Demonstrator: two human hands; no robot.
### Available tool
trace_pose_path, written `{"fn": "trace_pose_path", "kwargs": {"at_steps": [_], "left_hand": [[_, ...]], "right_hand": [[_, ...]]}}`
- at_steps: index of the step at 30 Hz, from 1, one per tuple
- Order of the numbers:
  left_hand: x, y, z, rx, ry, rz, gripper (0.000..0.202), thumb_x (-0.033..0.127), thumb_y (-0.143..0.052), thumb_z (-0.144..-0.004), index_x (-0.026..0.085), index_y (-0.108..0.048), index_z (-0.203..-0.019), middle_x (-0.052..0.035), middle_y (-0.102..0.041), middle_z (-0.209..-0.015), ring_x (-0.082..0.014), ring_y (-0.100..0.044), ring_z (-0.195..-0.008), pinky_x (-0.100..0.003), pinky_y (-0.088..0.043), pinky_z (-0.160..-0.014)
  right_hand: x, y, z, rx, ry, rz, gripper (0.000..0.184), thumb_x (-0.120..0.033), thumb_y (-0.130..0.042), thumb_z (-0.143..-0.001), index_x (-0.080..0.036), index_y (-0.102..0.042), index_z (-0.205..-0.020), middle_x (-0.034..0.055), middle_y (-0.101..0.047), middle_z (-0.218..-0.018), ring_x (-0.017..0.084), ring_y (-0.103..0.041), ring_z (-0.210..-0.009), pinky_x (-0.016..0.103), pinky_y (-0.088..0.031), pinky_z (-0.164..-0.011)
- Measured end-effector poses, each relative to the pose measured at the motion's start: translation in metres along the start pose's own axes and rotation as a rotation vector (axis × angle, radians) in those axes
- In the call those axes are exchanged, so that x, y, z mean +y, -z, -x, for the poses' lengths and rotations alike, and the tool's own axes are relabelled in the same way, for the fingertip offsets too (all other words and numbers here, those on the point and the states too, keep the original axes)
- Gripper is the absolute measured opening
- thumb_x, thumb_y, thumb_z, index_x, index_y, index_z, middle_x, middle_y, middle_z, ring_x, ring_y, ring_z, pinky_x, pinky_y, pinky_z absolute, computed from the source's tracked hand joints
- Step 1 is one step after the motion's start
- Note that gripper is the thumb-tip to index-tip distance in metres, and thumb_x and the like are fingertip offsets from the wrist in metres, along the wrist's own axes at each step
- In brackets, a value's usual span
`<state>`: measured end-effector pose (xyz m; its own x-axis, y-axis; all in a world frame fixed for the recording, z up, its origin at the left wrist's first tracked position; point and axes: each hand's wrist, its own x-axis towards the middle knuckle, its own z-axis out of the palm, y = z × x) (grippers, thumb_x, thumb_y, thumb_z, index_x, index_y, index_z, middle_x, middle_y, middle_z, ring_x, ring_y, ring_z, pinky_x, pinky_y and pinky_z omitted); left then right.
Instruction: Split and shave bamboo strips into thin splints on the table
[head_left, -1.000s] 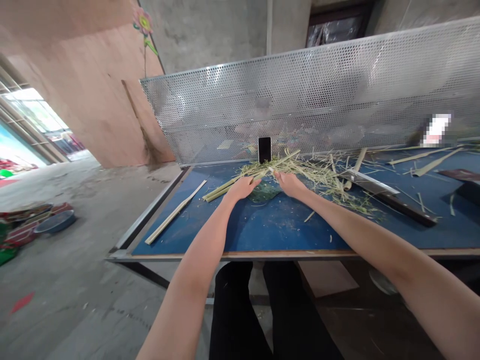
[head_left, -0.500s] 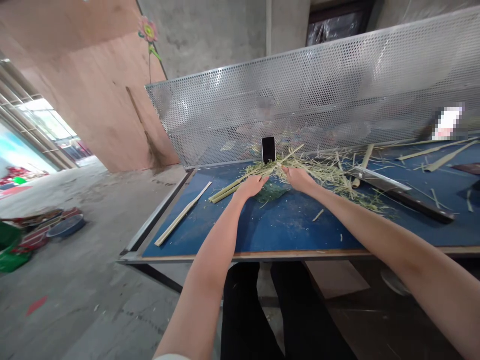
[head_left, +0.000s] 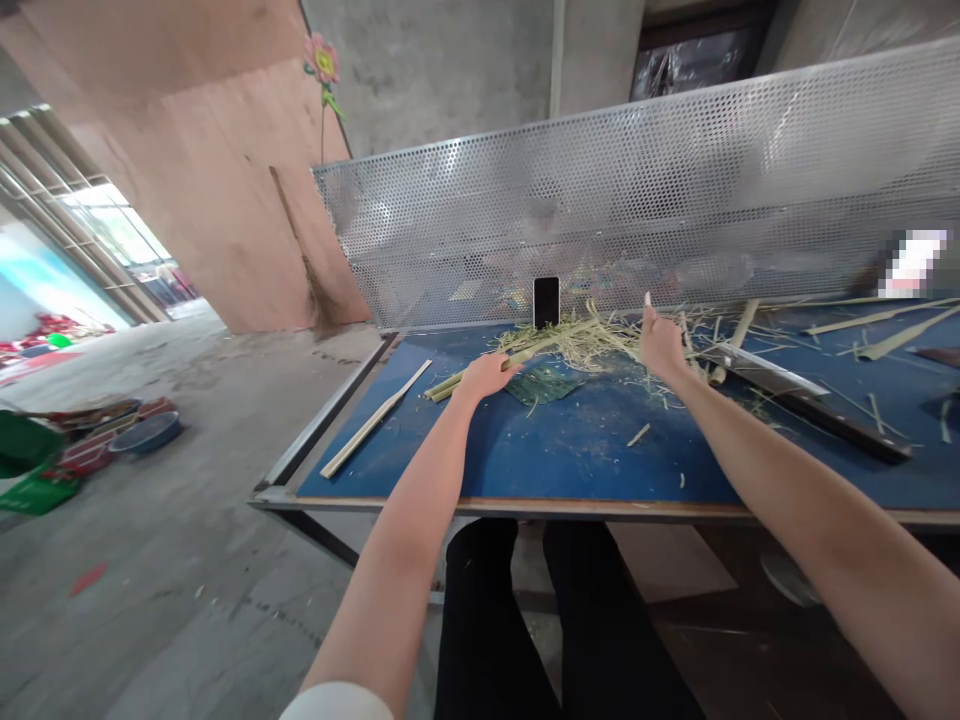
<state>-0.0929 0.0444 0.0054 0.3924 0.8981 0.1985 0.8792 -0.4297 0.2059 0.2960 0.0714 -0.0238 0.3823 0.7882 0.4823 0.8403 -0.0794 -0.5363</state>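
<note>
My left hand point(head_left: 486, 376) rests closed on a bundle of green bamboo strips point(head_left: 459, 380) lying on the blue tabletop point(head_left: 570, 450). My right hand point(head_left: 661, 340) is lifted just above the table, to the right of a heap of thin bamboo shavings point(head_left: 592, 340), with a finger pointing up; what its fingers pinch, if anything, is too fine to make out. A dark green patch point(head_left: 546, 383) lies on the table between my two hands.
A phone point(head_left: 546, 300) stands upright against the perforated metal screen point(head_left: 637, 200) at the table's back. A long cleaver point(head_left: 780, 390) and bamboo slats point(head_left: 862, 315) lie at the right. One loose slat point(head_left: 375, 420) lies at the left. Basins point(head_left: 142, 435) sit on the concrete floor.
My right hand has left the strip bundle, moving right and upward away from the shavings. My left hand stays on the strips. The view has shifted slightly left.
</note>
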Motion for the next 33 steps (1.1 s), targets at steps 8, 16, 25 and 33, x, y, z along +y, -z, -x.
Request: {"fn": "trace_pose_path", "kwargs": {"at_steps": [8, 16, 25, 33], "left_hand": [[-0.002, -0.009, -0.004, -0.006, 0.007, -0.088, 0.043, 0.062, -0.061, -0.103, 0.023, -0.077, -0.111, -0.0119, -0.081, -0.107, -0.0326, -0.076, -0.104, -0.036, -0.053, -0.087], [-0.003, -0.009, -0.006, 0.021, 0.021, -0.097, 0.037, 0.056, -0.065, -0.102, 0.023, -0.078, -0.113, -0.0117, -0.082, -0.107, -0.0325, -0.076, -0.106, -0.035, -0.053, -0.088], [-0.005, -0.014, -0.01, 0.043, 0.059, -0.057, 0.046, 0.061, -0.063, -0.103, 0.024, -0.078, -0.127, -0.0133, -0.082, -0.115, -0.033, -0.076, -0.109, -0.035, -0.054, -0.09], [-0.004, -0.01, -0.008, 0.04, 0.087, -0.066, 0.048, 0.06, -0.062, -0.103, 0.022, -0.078, -0.128, -0.0142, -0.083, -0.112, -0.0337, -0.077, -0.108, -0.035, -0.055, -0.089]], "right_hand": [[-0.003, -0.021, 0.011, -0.042, 0.118, -0.041, 0.082, -0.064, -0.011, -0.114, -0.016, -0.069, -0.082, 0.0123, -0.062, -0.067, 0.026, -0.061, -0.073, 0.035, -0.047, -0.076], [-0.016, -0.028, 0.022, -0.126, 0.192, -0.087, 0.083, -0.068, -0.01, -0.113, -0.016, -0.071, -0.091, 0.0178, -0.071, -0.079, 0.03, -0.066, -0.08, 0.035, -0.046, -0.078], [-0.025, -0.027, 0.027, -0.185, 0.214, -0.035, 0.078, -0.063, -0.012, -0.115, -0.016, -0.069, -0.09, 0.0202, -0.074, -0.086, 0.03, -0.068, -0.082, 0.035, -0.044, -0.077], [-0.026, -0.03, 0.03, -0.188, 0.232, -0.087, 0.077, -0.068, -0.012, -0.113, -0.02, -0.065, -0.085, 0.0164, -0.071, -0.079, 0.027, -0.064, -0.073, 0.034, -0.04, -0.07]]}}
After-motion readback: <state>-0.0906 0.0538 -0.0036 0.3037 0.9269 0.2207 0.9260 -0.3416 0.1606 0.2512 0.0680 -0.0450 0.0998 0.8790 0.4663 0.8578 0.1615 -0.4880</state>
